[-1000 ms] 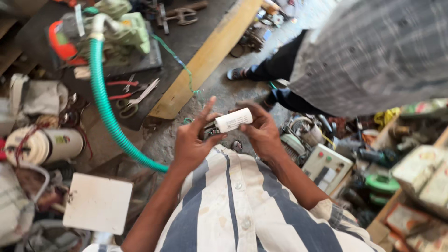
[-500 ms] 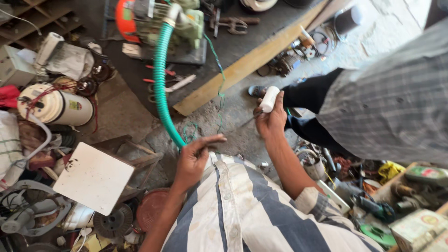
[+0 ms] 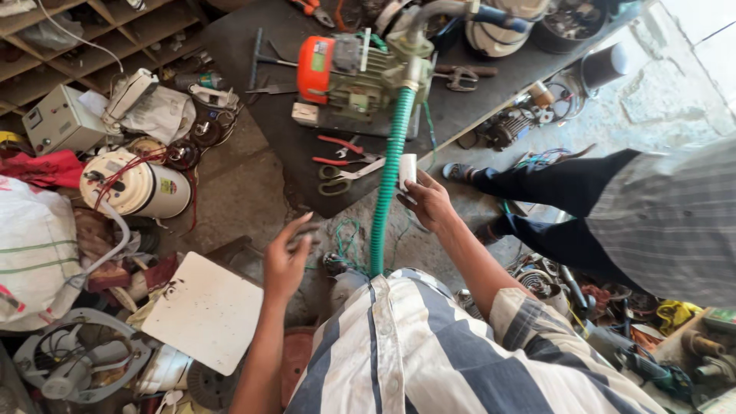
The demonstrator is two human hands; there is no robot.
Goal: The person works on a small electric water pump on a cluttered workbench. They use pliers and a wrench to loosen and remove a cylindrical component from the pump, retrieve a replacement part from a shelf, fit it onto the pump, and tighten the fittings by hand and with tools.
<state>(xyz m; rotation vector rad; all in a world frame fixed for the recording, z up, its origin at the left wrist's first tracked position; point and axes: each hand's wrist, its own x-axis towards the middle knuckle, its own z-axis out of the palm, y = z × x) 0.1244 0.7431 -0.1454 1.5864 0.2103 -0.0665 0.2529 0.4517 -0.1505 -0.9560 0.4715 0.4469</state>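
Observation:
My right hand (image 3: 431,203) grips a small white cylinder (image 3: 407,172) and holds it upright beside the green ribbed hose (image 3: 389,176). That hose runs up to a pump with an orange end cap (image 3: 349,73) on the dark workbench (image 3: 253,123). My left hand (image 3: 287,257) hovers lower, fingers spread, holding nothing, above the floor near a white board (image 3: 207,310). Red-handled pliers (image 3: 341,144) and scissors (image 3: 345,178) lie on the bench just left of the hose.
Another person in dark trousers and a checked shirt (image 3: 659,222) stands at the right. A white motor drum with red wires (image 3: 134,184), a grey box (image 3: 57,119), a fan housing (image 3: 80,364) and scattered parts crowd the left and right floor.
My right hand has carried the white cylinder away from my left hand, up beside the green hose. My left hand let go and opened. The view shifted toward the workbench.

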